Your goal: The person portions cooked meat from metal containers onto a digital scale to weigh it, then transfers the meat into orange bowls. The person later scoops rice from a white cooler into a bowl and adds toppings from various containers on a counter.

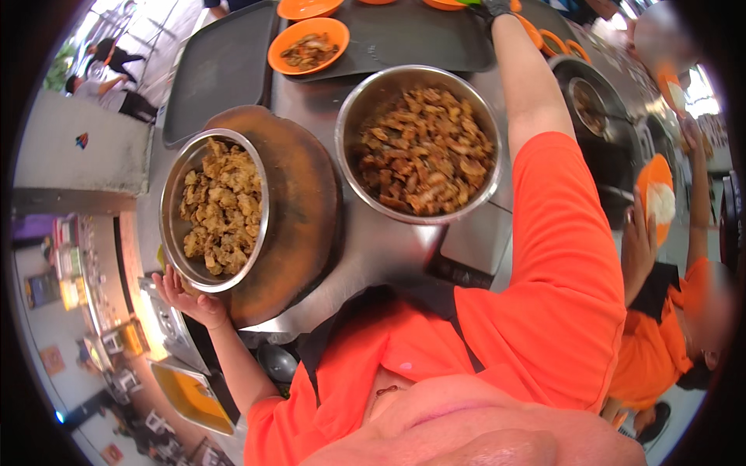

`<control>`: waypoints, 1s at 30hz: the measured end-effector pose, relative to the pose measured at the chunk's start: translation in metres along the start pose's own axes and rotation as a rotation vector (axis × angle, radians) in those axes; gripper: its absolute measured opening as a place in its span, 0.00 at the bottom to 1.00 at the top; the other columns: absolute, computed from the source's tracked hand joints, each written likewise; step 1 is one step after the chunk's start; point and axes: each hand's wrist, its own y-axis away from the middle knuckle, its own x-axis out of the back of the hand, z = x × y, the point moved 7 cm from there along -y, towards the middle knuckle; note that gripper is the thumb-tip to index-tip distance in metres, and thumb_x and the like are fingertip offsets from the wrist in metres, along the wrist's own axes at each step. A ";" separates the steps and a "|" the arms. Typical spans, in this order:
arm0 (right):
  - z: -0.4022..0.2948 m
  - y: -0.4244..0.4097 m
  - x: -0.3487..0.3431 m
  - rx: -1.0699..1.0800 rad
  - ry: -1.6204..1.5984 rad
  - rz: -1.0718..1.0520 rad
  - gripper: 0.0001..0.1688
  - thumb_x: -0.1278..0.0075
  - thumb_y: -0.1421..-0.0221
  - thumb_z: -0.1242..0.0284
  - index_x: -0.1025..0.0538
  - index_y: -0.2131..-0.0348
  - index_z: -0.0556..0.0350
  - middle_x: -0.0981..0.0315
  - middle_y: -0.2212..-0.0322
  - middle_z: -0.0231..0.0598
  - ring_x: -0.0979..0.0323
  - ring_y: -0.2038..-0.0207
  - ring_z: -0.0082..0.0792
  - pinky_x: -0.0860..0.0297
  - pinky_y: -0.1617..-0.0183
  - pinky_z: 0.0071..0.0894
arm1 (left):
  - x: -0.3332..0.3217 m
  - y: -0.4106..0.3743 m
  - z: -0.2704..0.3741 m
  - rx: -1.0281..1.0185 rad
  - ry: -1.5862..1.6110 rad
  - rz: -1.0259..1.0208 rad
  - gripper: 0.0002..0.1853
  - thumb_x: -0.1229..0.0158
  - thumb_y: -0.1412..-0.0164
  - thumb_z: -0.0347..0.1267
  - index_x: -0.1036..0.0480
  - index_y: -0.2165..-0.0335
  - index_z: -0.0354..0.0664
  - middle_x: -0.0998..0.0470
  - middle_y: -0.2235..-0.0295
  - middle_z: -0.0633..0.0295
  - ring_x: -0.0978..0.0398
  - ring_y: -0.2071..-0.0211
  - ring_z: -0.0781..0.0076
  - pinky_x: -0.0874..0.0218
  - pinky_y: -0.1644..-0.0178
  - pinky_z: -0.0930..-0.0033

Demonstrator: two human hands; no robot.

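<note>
My left hand [195, 302] is bare, its fingers apart, right by the lower left rim of a steel bowl [165, 227]; whether it touches the bowl is unclear. Golden battered fried pieces [224, 212] fill that bowl, which sits on a round wooden chopping block [300, 204]. At the top edge, my right hand [496, 8] wears a dark glove and is partly cut off. Near it are a bright green thing [468, 2] and orange bowls; its grip is hidden. Between my arms stands a larger steel bowl [348, 169] of browned meat strips [425, 151].
An orange bowl [309, 45] with some browned pieces is on a dark tray [402, 41]; another tray [218, 76] lies left of it. A wok [600, 110] is at the right. Close by on the right, a co-worker's hand [638, 244] holds an orange dish of rice [660, 201].
</note>
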 end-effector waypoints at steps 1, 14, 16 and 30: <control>0.000 -0.006 -0.013 0.012 0.095 0.012 0.17 0.60 0.42 0.63 0.29 0.56 0.50 0.28 0.62 0.44 0.28 0.62 0.39 0.33 0.57 0.36 | -0.002 -0.003 0.001 0.014 -0.019 -0.021 0.51 0.63 0.47 0.67 0.50 0.44 0.30 0.53 0.41 0.47 0.38 0.47 0.54 0.43 0.45 0.57; -0.034 0.067 0.090 0.234 0.426 0.442 0.26 0.60 0.44 0.61 0.34 0.50 0.55 0.30 0.59 0.54 0.30 0.57 0.51 0.35 0.54 0.47 | -0.012 -0.002 -0.003 -0.042 0.139 0.051 0.50 0.61 0.46 0.66 0.54 0.42 0.35 0.46 0.43 0.46 0.37 0.48 0.51 0.43 0.46 0.56; -0.092 0.144 0.134 0.076 0.272 0.348 0.24 0.59 0.45 0.63 0.35 0.52 0.58 0.29 0.62 0.56 0.29 0.58 0.52 0.35 0.55 0.49 | 0.013 0.010 0.004 -0.092 0.059 0.069 0.48 0.62 0.44 0.65 0.54 0.42 0.36 0.46 0.44 0.46 0.36 0.49 0.50 0.43 0.47 0.55; -0.024 0.530 0.163 -0.814 -0.477 -0.502 0.19 0.56 0.45 0.73 0.32 0.53 0.58 0.28 0.66 0.43 0.29 0.67 0.29 0.31 0.69 0.31 | 0.006 0.004 -0.025 0.096 0.409 0.068 0.49 0.63 0.46 0.67 0.50 0.44 0.34 0.36 0.52 0.45 0.34 0.52 0.56 0.40 0.49 0.60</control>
